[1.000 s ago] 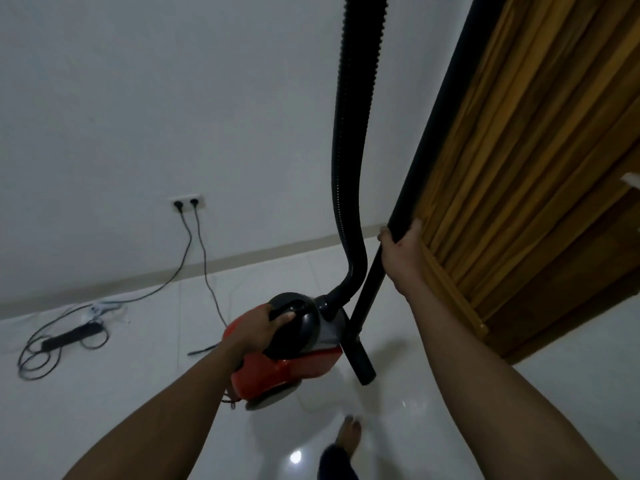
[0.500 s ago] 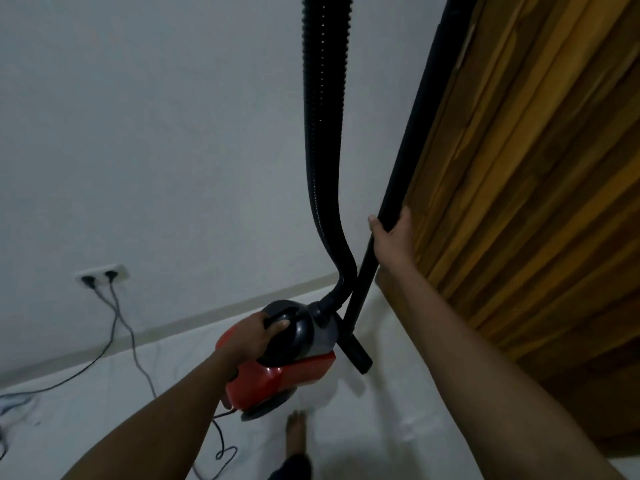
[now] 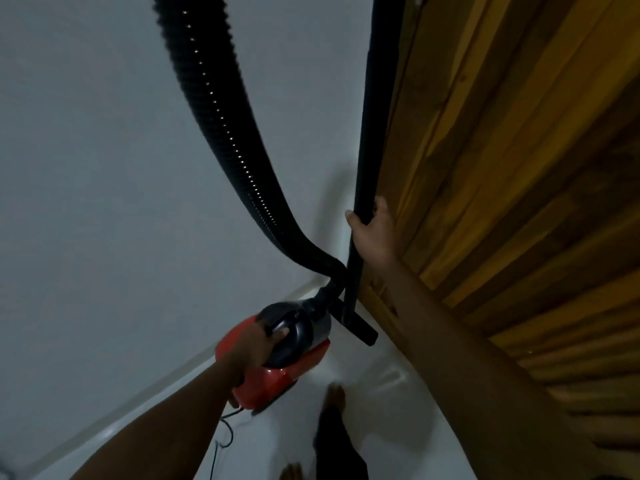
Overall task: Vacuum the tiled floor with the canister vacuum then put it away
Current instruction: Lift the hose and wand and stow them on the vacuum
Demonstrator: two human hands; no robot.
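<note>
Left grip [image 3: 264,341] curls round the dark top handle of the red canister vacuum [image 3: 277,381], carried above the white tiled floor [image 3: 388,396] near the wall [image 3: 104,168]. Right grip [image 3: 373,235] clasps the black wand [image 3: 365,161] beside the wooden panel [image 3: 512,161]. The ribbed hose [image 3: 221,129] arcs overhead.

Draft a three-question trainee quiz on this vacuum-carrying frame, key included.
1. True or false: the corrugated hose is detached from the red canister vacuum.
2. The right hand grips: A) hose B) rigid black wand C) nothing?
3. Fill in: the left hand grips the vacuum's ____.
Key: 1 false, it joins the front; 2 B; 3 carry handle.
</note>
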